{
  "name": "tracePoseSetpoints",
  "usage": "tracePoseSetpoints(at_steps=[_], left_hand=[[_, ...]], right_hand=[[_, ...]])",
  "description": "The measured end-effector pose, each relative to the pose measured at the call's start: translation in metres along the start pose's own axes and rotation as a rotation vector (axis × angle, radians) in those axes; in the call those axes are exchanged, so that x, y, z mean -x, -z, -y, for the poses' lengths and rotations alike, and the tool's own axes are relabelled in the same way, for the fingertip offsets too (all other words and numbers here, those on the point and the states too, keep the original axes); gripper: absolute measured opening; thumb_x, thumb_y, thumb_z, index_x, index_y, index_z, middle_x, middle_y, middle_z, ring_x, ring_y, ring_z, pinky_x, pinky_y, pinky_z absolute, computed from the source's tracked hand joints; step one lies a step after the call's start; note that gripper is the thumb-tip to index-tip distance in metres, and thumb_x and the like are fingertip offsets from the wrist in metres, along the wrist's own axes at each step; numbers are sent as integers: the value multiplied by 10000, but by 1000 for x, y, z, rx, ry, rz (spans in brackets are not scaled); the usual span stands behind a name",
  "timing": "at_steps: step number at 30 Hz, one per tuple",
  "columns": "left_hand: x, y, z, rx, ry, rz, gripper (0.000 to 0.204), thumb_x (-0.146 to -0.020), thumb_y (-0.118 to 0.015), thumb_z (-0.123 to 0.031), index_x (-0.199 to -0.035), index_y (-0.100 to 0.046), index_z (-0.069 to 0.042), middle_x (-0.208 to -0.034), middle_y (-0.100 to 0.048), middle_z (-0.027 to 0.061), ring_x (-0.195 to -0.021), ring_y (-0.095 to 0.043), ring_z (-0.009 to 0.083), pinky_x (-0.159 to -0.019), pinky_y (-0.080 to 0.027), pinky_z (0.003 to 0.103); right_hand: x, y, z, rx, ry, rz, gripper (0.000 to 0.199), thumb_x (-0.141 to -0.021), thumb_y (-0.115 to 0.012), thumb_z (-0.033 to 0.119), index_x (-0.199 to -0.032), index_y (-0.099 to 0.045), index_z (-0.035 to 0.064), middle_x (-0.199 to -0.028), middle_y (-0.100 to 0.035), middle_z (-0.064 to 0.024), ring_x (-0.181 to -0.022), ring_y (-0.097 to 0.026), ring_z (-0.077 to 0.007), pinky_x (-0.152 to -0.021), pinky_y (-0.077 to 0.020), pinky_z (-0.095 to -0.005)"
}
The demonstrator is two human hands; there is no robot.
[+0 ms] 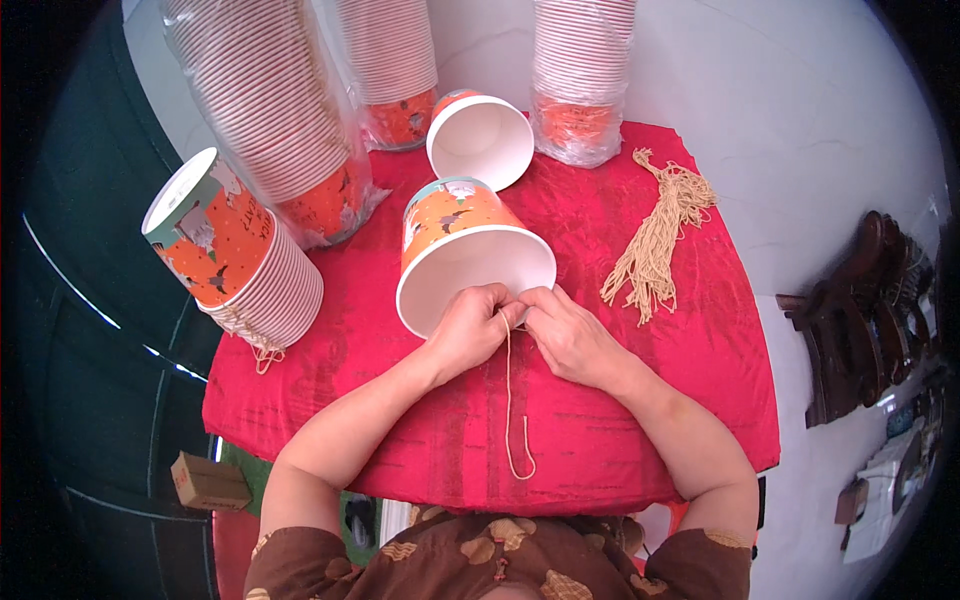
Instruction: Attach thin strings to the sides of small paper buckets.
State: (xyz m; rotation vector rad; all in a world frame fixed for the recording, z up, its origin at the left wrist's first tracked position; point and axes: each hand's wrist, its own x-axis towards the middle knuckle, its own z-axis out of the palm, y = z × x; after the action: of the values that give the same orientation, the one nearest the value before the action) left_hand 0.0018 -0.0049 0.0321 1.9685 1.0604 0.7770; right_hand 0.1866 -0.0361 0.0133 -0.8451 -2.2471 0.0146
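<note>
A large orange paper bucket (pixel 470 222) with a white inside lies on its side before me, its mouth turned toward me. At the lower right of its rim, my left hand (pixel 472 322) and my right hand (pixel 572 335) meet with fingertips pinched close together. Both have hold of a thin beige cord (pixel 508 400), whose loose end hangs down and curls on the red cloth. The fingers hide how the cord runs at the rim. Behind this bucket, another paper bucket (pixel 482 143) lies on its side.
The table wears a red cloth (pixel 400 450). A bundle of beige cords (pixel 660 235) lies at right. At left leans a stack of buckets (pixel 235 250) with cords hanging from it. Tall plastic-wrapped bucket stacks (pixel 265 110) stand at the back. A cardboard box (pixel 210 482) sits lower left.
</note>
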Motion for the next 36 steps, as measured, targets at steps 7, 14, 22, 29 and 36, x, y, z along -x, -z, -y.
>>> tracePoseSetpoints(at_steps=[7,14,22,29,36], left_hand=[[4,1,5,-144,46,22,188,-910,-619,-137,-870,-652,44,-748,-668,109,-689,-598,151,-642,-493,328],[10,-4,17,-180,-105,56,93,-826,-650,-28,-907,-627,11,-846,-675,132,-777,-647,214,-696,-511,350],[15,-12,7,-294,-177,-11,113,-784,-668,-22,-878,-610,-2,-880,-646,176,-817,-648,342,-730,-516,405],[16,-12,5,-369,-212,-18,124,-770,-667,-28,-862,-598,21,-892,-638,198,-824,-639,373,-728,-511,430],[14,-13,7,-368,-238,-34,143,-742,-668,-21,-851,-591,28,-872,-636,204,-803,-635,381,-713,-509,432]], right_hand=[[0,-1,-2,-124,-9,49,52,-794,-565,-25,-841,-562,-46,-1055,-545,-167,-951,-557,-357,-842,-485,-429],[2,-5,-4,-186,-82,31,48,-824,-603,6,-822,-579,-36,-1097,-553,-163,-976,-560,-354,-856,-469,-436],[3,-7,-5,-244,-106,4,45,-810,-596,-10,-785,-569,-37,-1115,-555,-175,-983,-560,-357,-865,-467,-435],[3,-5,-4,-277,-125,-7,95,-798,-588,38,-744,-570,-39,-1093,-577,-176,-973,-564,-348,-866,-467,-423],[5,-8,6,-133,-127,-84,101,-764,-648,66,-744,-589,-14,-1071,-588,-168,-896,-582,-314,-777,-496,-413]])
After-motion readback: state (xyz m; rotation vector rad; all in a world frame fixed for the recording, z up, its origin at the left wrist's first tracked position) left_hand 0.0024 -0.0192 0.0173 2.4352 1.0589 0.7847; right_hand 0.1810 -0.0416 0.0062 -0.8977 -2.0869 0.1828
